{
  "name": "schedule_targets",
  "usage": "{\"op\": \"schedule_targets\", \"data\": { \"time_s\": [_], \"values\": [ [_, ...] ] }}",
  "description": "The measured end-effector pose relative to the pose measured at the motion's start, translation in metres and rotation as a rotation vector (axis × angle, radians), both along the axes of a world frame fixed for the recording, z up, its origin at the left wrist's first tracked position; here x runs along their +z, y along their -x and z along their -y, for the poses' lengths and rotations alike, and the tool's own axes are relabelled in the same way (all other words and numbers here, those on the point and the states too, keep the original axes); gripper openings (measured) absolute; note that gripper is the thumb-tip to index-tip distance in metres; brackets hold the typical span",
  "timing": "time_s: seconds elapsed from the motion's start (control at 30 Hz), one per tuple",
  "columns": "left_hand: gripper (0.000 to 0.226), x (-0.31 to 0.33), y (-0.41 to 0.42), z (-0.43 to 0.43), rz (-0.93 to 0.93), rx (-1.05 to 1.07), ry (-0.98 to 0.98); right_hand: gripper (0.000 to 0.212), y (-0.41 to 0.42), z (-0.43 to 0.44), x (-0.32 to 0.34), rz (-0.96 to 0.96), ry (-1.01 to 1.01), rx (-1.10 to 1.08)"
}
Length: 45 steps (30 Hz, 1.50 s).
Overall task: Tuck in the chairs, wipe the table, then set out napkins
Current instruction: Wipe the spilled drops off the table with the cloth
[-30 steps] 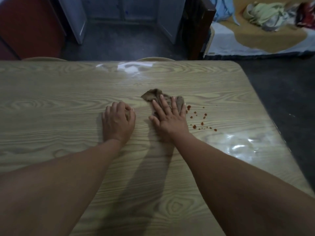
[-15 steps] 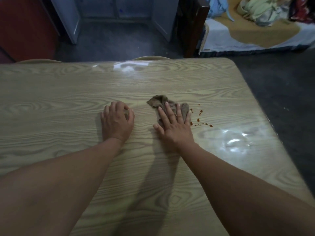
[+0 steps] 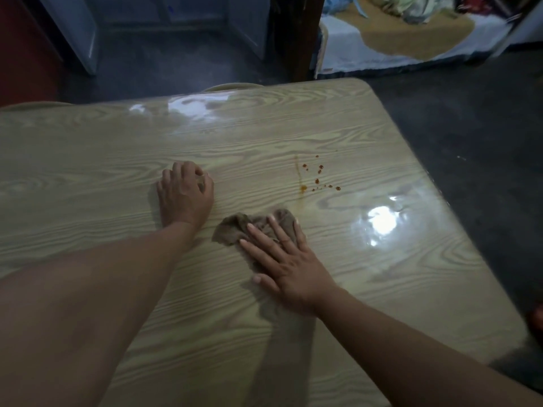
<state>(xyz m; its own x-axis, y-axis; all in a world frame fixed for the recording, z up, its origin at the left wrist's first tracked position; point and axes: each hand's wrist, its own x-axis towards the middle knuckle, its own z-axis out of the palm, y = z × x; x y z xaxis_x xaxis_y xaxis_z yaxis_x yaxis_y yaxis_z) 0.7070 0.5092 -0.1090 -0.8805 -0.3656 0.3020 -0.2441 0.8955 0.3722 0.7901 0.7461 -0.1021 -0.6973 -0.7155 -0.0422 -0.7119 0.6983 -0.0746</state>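
Glossy wood-grain table is filling the view. The right hand is pressing flat, fingers spread, on the crumpled brown cloth lying near the middle. The left hand is resting at the cloth's 10 o'clock, fingers curled; whether it is holding anything I cannot tell. Red drops are sitting at the cloth's 1 o'clock, beside a faint orange streak. Wiping well is likely calling for bunching the cloth and lifting the drops, not spreading them.

Bed with crumpled clothes
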Motion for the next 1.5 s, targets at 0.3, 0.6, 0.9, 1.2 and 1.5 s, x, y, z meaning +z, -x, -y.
{"op": "schedule_targets", "data": {
  "time_s": [0.3, 0.6, 0.9, 1.2, 1.5],
  "values": [
    [0.021, 0.001, -0.004, -0.004, -0.029, -0.303, 0.14, 0.059, 0.048, -0.02, -0.002, -0.055, -0.034, 0.017],
    [0.029, -0.003, 0.0, -0.002, 0.017, -0.306, 0.194, 0.071, 0.136, -0.003, 0.002, 0.003, -0.083, -0.371],
    [0.032, -0.001, 0.0, -0.001, 0.044, -0.305, 0.182, 0.068, 0.148, -0.003, 0.003, 0.138, -0.006, -0.751],
    [0.036, 0.005, -0.001, -0.004, 0.069, -0.295, 0.167, 0.066, 0.086, -0.004, -0.001, 0.026, 0.021, -0.474],
    [0.034, 0.009, -0.001, -0.005, 0.086, -0.297, 0.158, 0.054, 0.099, 0.033, 0.042, 0.148, 0.618, -0.527]
  ]
}}
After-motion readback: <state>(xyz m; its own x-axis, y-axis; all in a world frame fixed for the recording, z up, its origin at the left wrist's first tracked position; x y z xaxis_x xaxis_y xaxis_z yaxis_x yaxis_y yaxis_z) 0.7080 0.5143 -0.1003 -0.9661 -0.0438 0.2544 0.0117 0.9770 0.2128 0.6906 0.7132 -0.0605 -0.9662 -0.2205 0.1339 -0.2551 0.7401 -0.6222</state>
